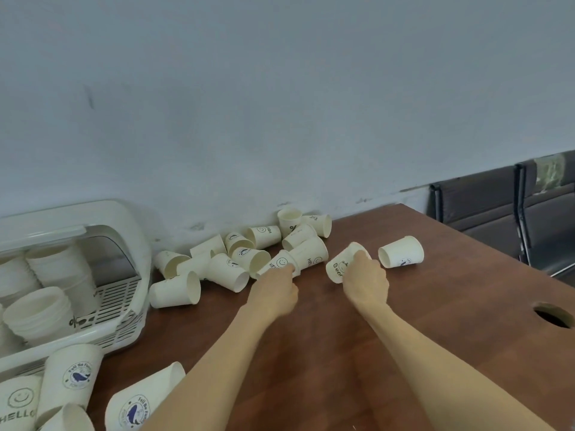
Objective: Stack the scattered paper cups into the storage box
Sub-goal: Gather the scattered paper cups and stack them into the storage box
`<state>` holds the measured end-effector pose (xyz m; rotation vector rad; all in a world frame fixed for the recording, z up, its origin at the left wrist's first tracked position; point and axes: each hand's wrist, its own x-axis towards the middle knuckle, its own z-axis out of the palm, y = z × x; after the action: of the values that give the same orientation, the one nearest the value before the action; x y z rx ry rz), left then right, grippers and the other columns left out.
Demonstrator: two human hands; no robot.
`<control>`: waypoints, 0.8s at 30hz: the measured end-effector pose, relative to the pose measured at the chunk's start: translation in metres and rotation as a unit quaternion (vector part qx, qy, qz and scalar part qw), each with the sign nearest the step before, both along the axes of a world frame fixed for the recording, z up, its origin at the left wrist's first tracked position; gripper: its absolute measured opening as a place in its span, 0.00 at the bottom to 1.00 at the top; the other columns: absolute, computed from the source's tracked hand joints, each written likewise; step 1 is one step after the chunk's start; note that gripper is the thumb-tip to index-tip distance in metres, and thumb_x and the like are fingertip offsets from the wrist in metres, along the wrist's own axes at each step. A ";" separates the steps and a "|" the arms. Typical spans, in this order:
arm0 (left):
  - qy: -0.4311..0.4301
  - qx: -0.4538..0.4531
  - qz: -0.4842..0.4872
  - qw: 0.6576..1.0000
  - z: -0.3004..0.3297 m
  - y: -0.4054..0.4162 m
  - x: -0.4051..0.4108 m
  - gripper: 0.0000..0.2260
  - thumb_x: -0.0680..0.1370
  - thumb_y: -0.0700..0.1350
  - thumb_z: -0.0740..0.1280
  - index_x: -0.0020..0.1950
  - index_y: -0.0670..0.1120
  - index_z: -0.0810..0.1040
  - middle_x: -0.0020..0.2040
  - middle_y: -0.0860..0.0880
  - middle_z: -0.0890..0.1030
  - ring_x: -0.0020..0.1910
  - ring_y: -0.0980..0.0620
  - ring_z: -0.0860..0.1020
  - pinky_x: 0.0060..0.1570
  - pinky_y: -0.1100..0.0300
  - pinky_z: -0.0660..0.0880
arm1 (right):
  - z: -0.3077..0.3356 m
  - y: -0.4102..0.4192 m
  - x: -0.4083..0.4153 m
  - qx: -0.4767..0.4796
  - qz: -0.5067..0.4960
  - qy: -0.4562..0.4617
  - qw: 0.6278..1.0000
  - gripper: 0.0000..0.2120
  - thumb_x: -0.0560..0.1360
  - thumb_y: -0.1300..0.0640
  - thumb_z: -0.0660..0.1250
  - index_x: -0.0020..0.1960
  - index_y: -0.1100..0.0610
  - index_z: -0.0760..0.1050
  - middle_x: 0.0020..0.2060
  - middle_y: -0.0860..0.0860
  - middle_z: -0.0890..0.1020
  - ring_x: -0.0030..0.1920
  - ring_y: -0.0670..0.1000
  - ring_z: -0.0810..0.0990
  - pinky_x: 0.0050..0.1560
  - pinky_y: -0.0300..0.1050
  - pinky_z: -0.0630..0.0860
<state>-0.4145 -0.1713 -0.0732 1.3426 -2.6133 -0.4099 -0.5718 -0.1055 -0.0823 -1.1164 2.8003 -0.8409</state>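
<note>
— Two hands out: the left hand pinches a smiley cup at the pile's edge, the right hand grips a "Bear" cup lying on the desk.
— Risk?
— Squeezed paper buckles. Tugging the left one could scatter its neighbours, and the storage box sits well off left.

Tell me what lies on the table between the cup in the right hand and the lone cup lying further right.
Nothing: the head view shows only a narrow strip of bare brown table between the Bear cup held by the right hand and the lone cup.
</note>
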 end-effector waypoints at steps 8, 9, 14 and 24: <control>-0.106 -0.108 0.003 0.988 0.000 -0.030 -0.041 0.22 0.77 0.39 0.62 0.70 0.48 0.64 0.57 0.42 0.75 0.55 0.43 0.73 0.42 0.54 0.66 | 0.007 -0.017 -0.010 0.140 0.161 0.197 0.957 0.11 0.75 0.65 0.58 0.57 0.58 0.68 0.51 0.56 0.77 0.51 0.58 0.78 0.40 0.47 0.67; -0.122 -0.115 0.003 0.986 -0.001 -0.032 -0.044 0.21 0.77 0.40 0.62 0.69 0.48 0.64 0.57 0.42 0.75 0.55 0.43 0.73 0.42 0.54 0.65 | 0.008 -0.018 -0.010 0.148 0.169 0.201 0.953 0.11 0.75 0.65 0.59 0.57 0.59 0.69 0.52 0.56 0.77 0.51 0.58 0.78 0.40 0.47 0.67; -0.207 -0.130 0.040 0.969 -0.010 -0.036 -0.051 0.18 0.77 0.42 0.63 0.67 0.44 0.68 0.61 0.42 0.74 0.59 0.44 0.74 0.47 0.56 0.66 | 0.007 -0.024 -0.007 0.180 0.200 0.210 0.940 0.10 0.77 0.63 0.60 0.58 0.60 0.71 0.53 0.56 0.76 0.53 0.58 0.78 0.42 0.47 0.67; -0.224 -0.163 0.020 0.961 -0.003 -0.015 -0.023 0.19 0.75 0.35 0.65 0.66 0.41 0.70 0.58 0.45 0.77 0.59 0.44 0.75 0.44 0.56 0.65 | 0.007 -0.014 0.007 0.179 0.201 0.220 0.937 0.10 0.77 0.62 0.60 0.58 0.59 0.71 0.53 0.55 0.77 0.53 0.57 0.78 0.41 0.46 0.67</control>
<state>-0.4371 -0.1859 -0.0757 1.5023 -2.8181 0.3669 -0.5648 -0.1196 -0.0749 -1.8889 2.6920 -0.0386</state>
